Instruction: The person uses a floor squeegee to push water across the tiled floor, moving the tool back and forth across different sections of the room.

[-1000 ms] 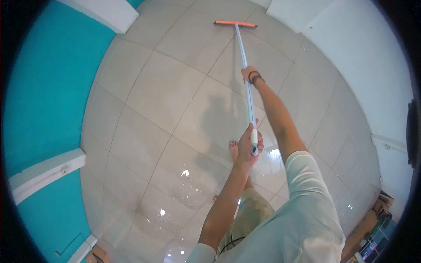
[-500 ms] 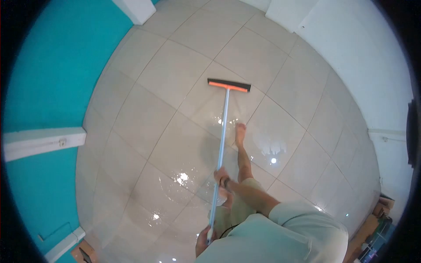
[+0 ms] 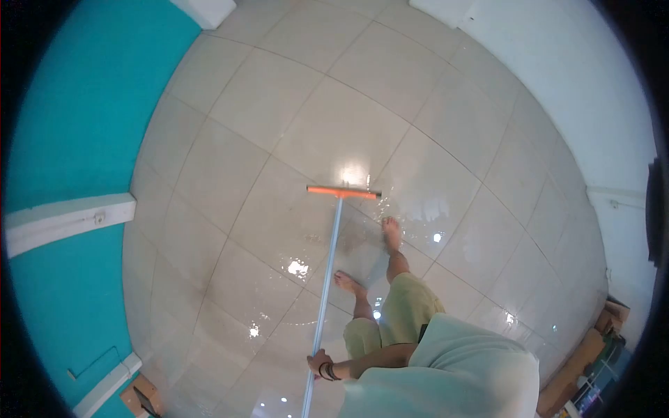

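Note:
A floor squeegee with an orange and black head (image 3: 343, 191) stretches out ahead of me on a long pale blue-grey pole (image 3: 327, 279). Its head lies on the wet tiled floor (image 3: 265, 202), just ahead of my bare feet (image 3: 391, 233). Dark bands circle the wrist of my right hand (image 3: 320, 364), whose fingers are wrapped round the pole. Below that grip the pole runs out of the bottom of the view. My left hand is out of sight.
A teal wall (image 3: 90, 104) with a white ledge (image 3: 70, 223) stands on the left, a white wall (image 3: 557, 90) on the right. Cardboard boxes (image 3: 141, 396) sit at lower left. At lower right are more boxes (image 3: 575, 369) and a rack. Puddles reflect light.
The squeegee head has come back toward my feet and slightly left. My right hand has moved down and closer to my body. My left hand, earlier at the pole's end, has left the view.

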Available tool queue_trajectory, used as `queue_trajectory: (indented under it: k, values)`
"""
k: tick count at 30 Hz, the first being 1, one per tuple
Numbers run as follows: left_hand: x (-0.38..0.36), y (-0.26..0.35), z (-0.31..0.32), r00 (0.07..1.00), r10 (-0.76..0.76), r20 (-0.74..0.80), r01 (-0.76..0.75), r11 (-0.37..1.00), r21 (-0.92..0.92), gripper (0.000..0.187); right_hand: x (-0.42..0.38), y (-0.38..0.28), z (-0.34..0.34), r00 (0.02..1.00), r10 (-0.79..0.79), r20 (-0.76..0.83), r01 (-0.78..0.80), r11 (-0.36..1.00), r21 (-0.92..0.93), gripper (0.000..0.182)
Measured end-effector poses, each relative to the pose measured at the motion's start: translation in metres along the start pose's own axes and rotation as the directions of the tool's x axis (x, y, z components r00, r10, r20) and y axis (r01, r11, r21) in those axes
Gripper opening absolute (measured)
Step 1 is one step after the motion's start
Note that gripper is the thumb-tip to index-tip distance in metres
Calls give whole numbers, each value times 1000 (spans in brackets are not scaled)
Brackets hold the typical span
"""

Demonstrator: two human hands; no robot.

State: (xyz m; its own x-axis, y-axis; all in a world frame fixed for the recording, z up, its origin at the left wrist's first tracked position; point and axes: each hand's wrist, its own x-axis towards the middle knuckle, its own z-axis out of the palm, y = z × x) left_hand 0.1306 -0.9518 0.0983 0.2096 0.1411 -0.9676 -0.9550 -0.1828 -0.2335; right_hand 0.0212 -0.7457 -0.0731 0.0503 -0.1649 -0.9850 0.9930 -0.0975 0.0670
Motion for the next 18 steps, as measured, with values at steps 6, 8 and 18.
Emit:
queue_trajectory:
  k: [6,8,18]
  values:
    - [169,88,132,895,163,415,-245,958,151,43,99,-101,-192,729,-488,-481,408,873,-268,44]
    - [247,127,238,792,346,502,-510,828,233,33,106,-176,-302,646,-396,-653,374,910,-181,40]
    - [232,157,626,715,159,680,-312,944,107,35,62,-307,-656,529,-568,-631,436,819,-372,28]
